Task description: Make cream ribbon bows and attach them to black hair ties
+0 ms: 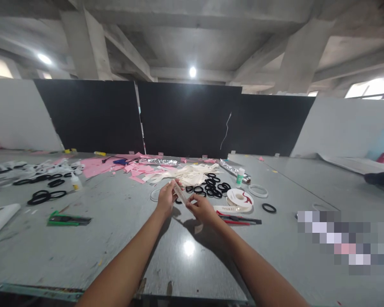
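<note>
Grey table: both hands (184,204) hold ribbon strip (180,194) above near edge.

Reads "ERNAL" in capitals on the pale ribbon (223,208) by the white spool (233,195), shows only blurred, unreadable lettering on the strip (181,195) between the left hand (166,198) and the right hand (202,209), and remains too small to make out on the green-labelled bottle (240,178)
</note>
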